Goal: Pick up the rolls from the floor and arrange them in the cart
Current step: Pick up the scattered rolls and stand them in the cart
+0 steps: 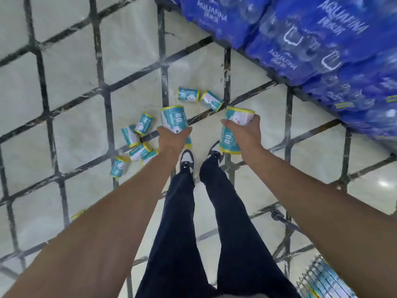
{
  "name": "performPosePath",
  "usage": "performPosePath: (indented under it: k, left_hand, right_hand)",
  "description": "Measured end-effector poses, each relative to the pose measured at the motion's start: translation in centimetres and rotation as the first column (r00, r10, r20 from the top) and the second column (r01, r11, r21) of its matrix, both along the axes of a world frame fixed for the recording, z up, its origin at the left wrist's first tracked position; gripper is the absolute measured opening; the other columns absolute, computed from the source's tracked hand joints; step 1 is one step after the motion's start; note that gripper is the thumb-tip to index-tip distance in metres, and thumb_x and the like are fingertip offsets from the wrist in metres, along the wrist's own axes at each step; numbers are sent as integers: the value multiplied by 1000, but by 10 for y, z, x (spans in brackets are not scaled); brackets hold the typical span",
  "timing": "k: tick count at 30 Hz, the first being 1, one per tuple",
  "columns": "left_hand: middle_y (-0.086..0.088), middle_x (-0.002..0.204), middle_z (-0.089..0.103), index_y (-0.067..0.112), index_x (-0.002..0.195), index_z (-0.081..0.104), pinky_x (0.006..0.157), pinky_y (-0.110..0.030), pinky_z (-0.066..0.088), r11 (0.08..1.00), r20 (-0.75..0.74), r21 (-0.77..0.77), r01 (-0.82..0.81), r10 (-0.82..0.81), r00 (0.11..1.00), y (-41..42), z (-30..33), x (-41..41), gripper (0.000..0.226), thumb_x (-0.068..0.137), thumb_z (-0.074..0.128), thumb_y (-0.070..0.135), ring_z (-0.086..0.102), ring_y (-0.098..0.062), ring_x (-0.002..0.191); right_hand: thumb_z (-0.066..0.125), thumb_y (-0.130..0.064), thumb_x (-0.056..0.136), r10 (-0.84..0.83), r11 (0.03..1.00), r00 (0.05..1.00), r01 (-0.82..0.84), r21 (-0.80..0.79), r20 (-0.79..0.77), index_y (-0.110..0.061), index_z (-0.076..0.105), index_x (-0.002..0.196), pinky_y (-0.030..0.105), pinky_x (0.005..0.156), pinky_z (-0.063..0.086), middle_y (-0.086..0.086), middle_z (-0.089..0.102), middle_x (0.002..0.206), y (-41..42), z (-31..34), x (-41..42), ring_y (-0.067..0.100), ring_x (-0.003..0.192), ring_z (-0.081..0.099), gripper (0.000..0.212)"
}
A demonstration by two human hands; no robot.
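Observation:
My left hand [174, 134] grips a teal and white roll with yellow ends [173, 118], held upright above the floor. My right hand [243, 132] holds two such rolls [233, 130], one stacked above the other. Several more rolls [137, 143] lie scattered on the tiled floor to the left of my feet. Two other rolls [199, 98] lie farther ahead. The wire cart [322, 278] shows only at the bottom right corner, with teal packs inside it.
Stacked blue packs of bottled water [322, 46] fill the upper right. The floor [75, 72] has pale tiles with dark borders. My legs and black and white shoes [188, 162] stand between the rolls and the cart.

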State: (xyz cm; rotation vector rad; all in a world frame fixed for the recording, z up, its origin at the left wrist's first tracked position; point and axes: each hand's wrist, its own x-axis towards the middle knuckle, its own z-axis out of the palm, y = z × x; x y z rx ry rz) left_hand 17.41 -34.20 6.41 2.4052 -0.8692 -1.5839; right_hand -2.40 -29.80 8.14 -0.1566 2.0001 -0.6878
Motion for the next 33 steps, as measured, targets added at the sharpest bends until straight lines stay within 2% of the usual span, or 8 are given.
performPosePath:
  k: [5,7,11,13,18,27,30,33]
  left_hand:
    - [-8,111,60,9,122,43,70,-27,50,959,-13,-199,204,-211,977,39,165,-8,72,74,85,42,63,-23,97]
    - [-6,107,61,14,118,42,74,-38,59,927,-11,-260,271,-283,959,67,210,-6,73,70,85,47,66,-25,94]
    - [-2,95,59,20,103,42,76,-50,61,866,-46,-347,359,-398,916,143,270,-2,60,70,87,41,67,-25,91]
    - [-2,100,59,19,105,42,78,-40,58,818,-22,-383,429,-472,881,190,288,1,60,73,86,43,65,-24,92]
    - [-4,105,62,11,117,44,64,-26,49,780,-91,-405,478,-554,827,313,313,-6,61,77,86,33,62,-16,86]
    - [-8,102,67,16,110,47,78,-43,62,747,-222,-384,543,-645,731,524,321,-75,67,64,90,40,70,-22,89]
    - [-8,101,66,14,113,47,69,-35,59,718,-219,-371,588,-684,696,609,317,-108,67,68,89,41,69,-20,86]
    - [-7,97,63,11,112,45,61,-29,51,711,-201,-371,598,-690,695,697,311,-137,60,76,86,35,66,-17,81]
  right_hand:
    - [93,-35,67,-70,987,998,71,-143,9,-21,46,119,45,92,58,-1,64,109,62,159,-6,21,99,67,71]
    - [92,-32,69,-84,976,996,83,-200,5,-20,46,119,44,92,58,-1,64,108,95,204,-5,21,99,67,69]
    - [91,-24,74,-145,948,989,139,-286,1,-16,47,120,27,68,51,-5,63,101,183,265,5,15,91,66,65]
    - [91,-24,73,-202,930,979,184,-317,-26,-16,47,119,26,67,51,-3,64,103,234,283,11,9,84,63,64]
    - [96,-29,58,-339,882,941,324,-342,17,-20,49,116,49,91,59,3,67,110,366,315,13,25,100,70,76]
    - [94,-44,33,-494,813,869,473,-340,25,-17,51,116,49,88,60,6,69,111,615,319,-31,25,96,71,98]
    - [97,-38,39,-560,758,826,543,-362,66,-17,49,121,51,88,61,9,69,118,711,314,-50,26,99,71,98]
    - [94,-33,65,-562,778,826,544,-316,39,-15,42,138,43,97,54,6,58,135,807,317,-70,29,116,62,91]
